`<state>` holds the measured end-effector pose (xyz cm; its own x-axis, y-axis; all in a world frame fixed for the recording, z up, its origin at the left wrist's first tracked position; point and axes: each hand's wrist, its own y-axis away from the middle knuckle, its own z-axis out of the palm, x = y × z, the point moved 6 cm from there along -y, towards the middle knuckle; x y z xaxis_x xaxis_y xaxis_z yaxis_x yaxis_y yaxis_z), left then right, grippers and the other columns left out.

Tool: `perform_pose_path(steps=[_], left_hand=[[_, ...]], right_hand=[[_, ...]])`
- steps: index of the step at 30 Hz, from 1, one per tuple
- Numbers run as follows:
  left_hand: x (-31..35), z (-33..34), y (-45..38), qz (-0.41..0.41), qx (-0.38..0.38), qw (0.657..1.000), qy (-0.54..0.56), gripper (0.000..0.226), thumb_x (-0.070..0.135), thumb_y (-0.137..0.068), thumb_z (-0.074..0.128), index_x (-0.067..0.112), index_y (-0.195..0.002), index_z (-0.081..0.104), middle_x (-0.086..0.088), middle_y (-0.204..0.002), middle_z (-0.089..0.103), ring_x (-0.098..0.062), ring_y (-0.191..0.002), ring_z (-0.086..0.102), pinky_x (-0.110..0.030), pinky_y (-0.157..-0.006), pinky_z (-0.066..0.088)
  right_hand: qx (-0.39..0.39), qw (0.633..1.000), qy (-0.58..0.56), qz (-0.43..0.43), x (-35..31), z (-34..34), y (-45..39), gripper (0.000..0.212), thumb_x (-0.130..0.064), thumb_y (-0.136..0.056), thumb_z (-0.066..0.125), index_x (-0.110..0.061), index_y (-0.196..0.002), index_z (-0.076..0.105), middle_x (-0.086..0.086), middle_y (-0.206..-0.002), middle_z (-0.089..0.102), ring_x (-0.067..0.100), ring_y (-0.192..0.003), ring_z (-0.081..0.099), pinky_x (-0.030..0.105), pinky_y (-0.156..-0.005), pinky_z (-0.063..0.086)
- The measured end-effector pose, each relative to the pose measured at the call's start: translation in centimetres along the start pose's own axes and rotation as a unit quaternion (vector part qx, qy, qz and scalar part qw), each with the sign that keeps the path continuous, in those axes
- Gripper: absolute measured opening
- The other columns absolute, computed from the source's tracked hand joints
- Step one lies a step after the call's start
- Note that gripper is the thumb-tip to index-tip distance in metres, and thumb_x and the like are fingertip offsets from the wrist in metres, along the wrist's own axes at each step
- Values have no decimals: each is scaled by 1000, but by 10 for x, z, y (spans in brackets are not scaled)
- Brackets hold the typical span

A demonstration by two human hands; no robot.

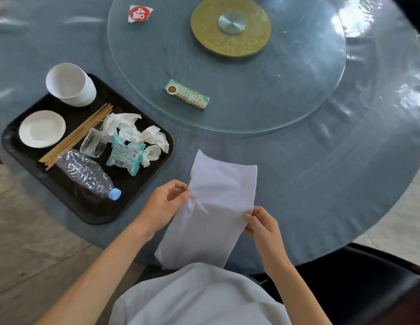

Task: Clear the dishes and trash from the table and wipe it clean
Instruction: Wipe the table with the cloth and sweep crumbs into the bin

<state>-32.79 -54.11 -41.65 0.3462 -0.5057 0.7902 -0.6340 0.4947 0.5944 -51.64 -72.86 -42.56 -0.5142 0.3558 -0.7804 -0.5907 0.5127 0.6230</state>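
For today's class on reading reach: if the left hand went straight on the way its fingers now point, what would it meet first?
The left hand pinches the white cloth, fingers pointing right, so the cloth comes first. Past it, probably the right hand, though depth is unclear.

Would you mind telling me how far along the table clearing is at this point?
Mostly cleared: cups, plate, chopsticks, bottle and tissues sit on the tray. In hand: left hand and right hand pinch the cloth. Left: green packet and red wrapper on the turntable, then wiping.
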Motion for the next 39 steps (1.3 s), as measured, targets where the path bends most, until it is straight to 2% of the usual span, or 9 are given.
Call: perform_pose_path(steps=[7,10,14,17,21,25,29,33,39], left_hand=[[-4,12,6,-70,-55,991,98,8,31,-104,56,24,-107,59,-18,-99,74,-26,-84,64,-41,-75,47],[2,9,12,-72,-56,990,103,11,35,-103,56,25,-107,58,-11,-90,72,-19,-74,64,-34,-66,50],[10,3,21,-81,-78,987,117,29,42,-96,65,25,-119,59,-9,-111,77,-25,-96,74,-37,-78,59],[14,3,27,-98,-98,983,118,45,44,-91,69,21,-129,58,-10,-117,75,-26,-105,74,-37,-81,61],[20,7,32,-73,-108,978,165,44,37,-92,68,17,-131,63,-9,-125,73,-28,-118,68,-44,-97,55],[36,8,40,8,-44,983,178,33,26,-93,66,20,-126,68,-4,-118,76,-20,-108,71,-31,-86,57],[41,15,43,35,-69,984,159,34,26,-87,70,16,-120,73,-9,-116,76,-18,-104,70,-32,-89,53],[40,21,45,50,-67,979,186,39,19,-84,71,19,-123,70,-5,-121,75,-15,-113,69,-26,-95,56],[32,19,42,56,-5,989,140,30,15,-94,66,15,-124,71,0,-119,76,-14,-115,69,-31,-105,52]], right_hand=[[-110,992,-49,-29,-23,11,11,24,-14,-94,49,-11,-110,65,8,-107,68,23,-100,64,38,-92,52],[-128,989,-68,-42,-39,16,17,27,-21,-94,54,-5,-115,58,9,-111,69,24,-104,63,40,-88,47],[-145,981,-77,-101,-62,22,27,31,-18,-97,65,-2,-121,54,9,-113,73,24,-109,67,36,-92,54],[-161,972,-97,-141,-78,26,39,23,-14,-95,65,-16,-118,60,9,-111,73,23,-106,69,35,-88,56],[-165,973,-83,-138,-84,28,39,28,-12,-104,60,-29,-125,55,9,-110,73,24,-101,68,40,-88,54],[-160,975,-71,-139,-93,21,41,46,-13,-109,46,-46,-140,49,1,-115,74,22,-104,69,42,-92,56],[-168,973,-105,-120,-92,17,41,53,-15,-111,40,-59,-134,55,-13,-132,67,16,-120,64,40,-96,53],[-117,985,-50,-116,-79,2,30,50,-20,-113,39,-57,-145,47,-13,-145,61,19,-137,56,53,-116,42],[-100,986,44,-126,-76,-1,29,44,-17,-113,35,-48,-136,57,-16,-129,69,13,-126,62,41,-113,47]])
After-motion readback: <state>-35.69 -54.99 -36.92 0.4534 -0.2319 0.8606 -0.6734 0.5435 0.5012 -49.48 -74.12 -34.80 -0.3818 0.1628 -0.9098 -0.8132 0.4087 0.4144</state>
